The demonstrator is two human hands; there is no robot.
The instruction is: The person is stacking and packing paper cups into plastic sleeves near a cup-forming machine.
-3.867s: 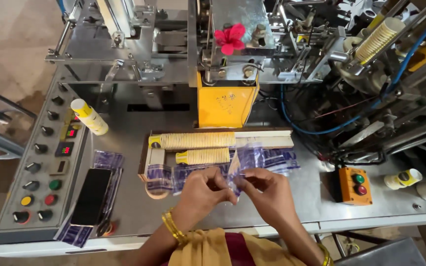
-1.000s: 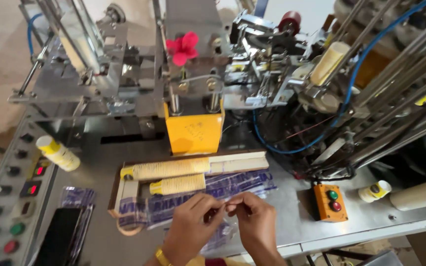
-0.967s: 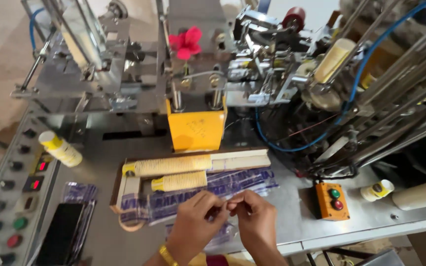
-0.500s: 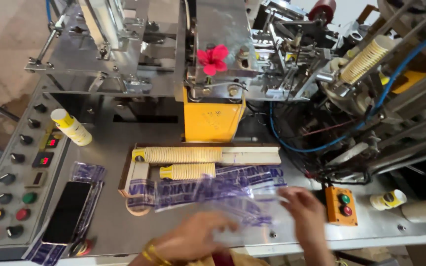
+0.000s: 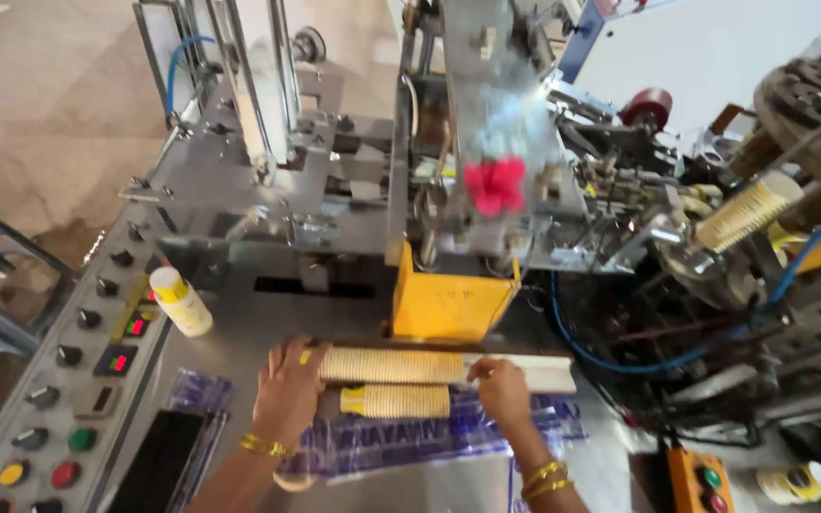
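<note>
Fingers of left hand (image 5: 289, 397) and right hand (image 5: 504, 389) clasp opposite ends of ribbed cream cup stack (image 5: 393, 365).

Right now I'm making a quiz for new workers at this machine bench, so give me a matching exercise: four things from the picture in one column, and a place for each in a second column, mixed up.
Things:
1. left hand
2. right hand
3. shorter cup stack
4. white bottle with yellow cap

Places:
a. lying on the clear printed bags, between the two hands
b. beside the control panel
c. at the left end of the long cup stack
d. at the right end of the long cup stack

Pairs: 1-c, 2-d, 3-a, 4-b
</note>
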